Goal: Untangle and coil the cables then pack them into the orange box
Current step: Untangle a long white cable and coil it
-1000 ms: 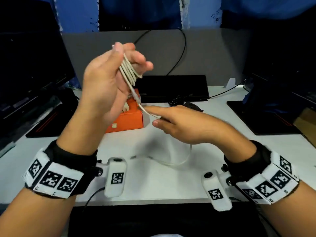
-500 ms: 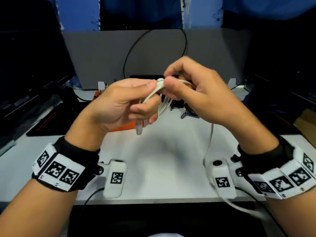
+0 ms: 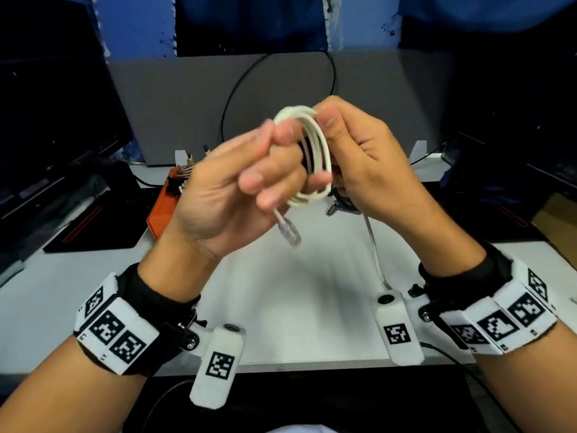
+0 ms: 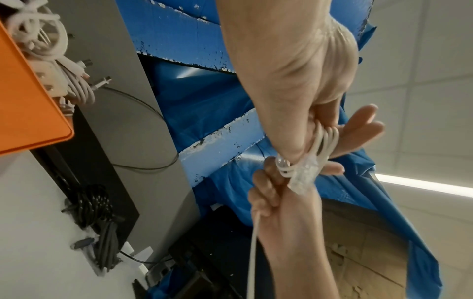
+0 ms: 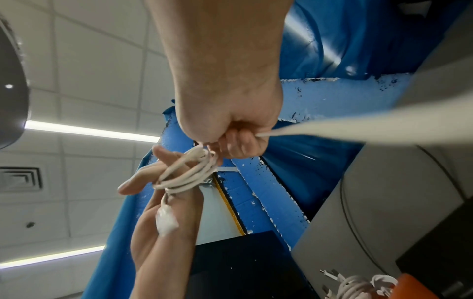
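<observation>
Both my hands raised above white desk [image 3: 296, 276] in head view: left hand [image 3: 237, 189] grips white cable [image 3: 315, 157] coil wound round its fingers, right hand [image 3: 365, 164] pinches coil's top loop, clear plug [image 3: 288, 231] dangling below; orange box [image 3: 162, 210] behind left hand

Left wrist view: I see orange box [image 4: 30, 113] holding pale coiled cables [image 4: 51, 60], black cables [image 4: 100, 224] on desk

Right wrist view: right hand [image 5: 230, 125] clenched round cable [image 5: 189, 172] tail

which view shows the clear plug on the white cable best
The left wrist view: the clear plug fills the frame centre, close, against the right hand. The head view blurs it below the left hand; the right wrist view shows a smeared white blob.
</observation>
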Demonstrator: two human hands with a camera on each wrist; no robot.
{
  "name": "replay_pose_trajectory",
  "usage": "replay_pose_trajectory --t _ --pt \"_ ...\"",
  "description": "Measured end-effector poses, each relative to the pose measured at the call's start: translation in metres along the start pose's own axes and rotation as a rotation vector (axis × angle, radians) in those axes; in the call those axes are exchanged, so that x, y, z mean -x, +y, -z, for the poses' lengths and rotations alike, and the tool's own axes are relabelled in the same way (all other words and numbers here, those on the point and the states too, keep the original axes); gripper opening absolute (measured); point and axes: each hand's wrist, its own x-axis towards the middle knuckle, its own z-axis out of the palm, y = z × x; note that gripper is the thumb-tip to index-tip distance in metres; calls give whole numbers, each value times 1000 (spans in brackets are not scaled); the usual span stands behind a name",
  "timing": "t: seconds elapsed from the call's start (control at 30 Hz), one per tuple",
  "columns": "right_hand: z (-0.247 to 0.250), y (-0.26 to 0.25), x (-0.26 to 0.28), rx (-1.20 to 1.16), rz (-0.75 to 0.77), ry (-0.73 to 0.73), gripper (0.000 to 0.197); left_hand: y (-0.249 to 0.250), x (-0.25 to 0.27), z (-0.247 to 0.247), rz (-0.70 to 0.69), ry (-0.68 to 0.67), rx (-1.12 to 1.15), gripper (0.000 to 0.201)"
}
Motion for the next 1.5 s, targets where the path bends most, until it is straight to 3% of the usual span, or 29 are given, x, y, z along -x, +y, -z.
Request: replay_pose_trajectory --t 0.07,0.17,0.23,0.3,0.4,0.53,0.67,0.8,0.93,1.07,1.27,1.4,1.5 --pt "-1 13 -2 -8 -99 -58 28 10 -3 0 -120 119 121 30" --pt "-8 26 0 120 -232 -279 41 21 -6 13 -283 295 195 38" --pt "-16 19 6 181 -262 -511 44 25 -6 25 -353 470 -10 37" --pt "-22 8 11 193 -235 -649 40 24 -7 33 -351 606 -465 34" --pt "-21 2 10 265 -149 -589 24 17 -6 40 -151 555 -1128 29" --pt "-8 -7 7 282 -52 -431 17 13 1 37 165 292 -1451 38" --pt "10 -15 4 154 -21 -173 15 15 7 25 258 151 -1054 30" --pt "10 -13 4 103 24 -53 19 15 6 19 181 51 -882 35" --pt "2 -9 3 242 -4 -55 28 14 4 21 153 54 -772 41" --pt "-1 0 1 271 30 -37 47 11 3 20 187 33 -564 31" --pt "-11 3 4 -29 -70 14 55 -6 -1 11 234 9 -53 34" --pt "-21 7 2 -229 -153 54 51 -9 -7 7 80 67 118 32" --pt "-26 14 2 -308 -283 -36 41 -4 -9 14 -20 147 91 37"
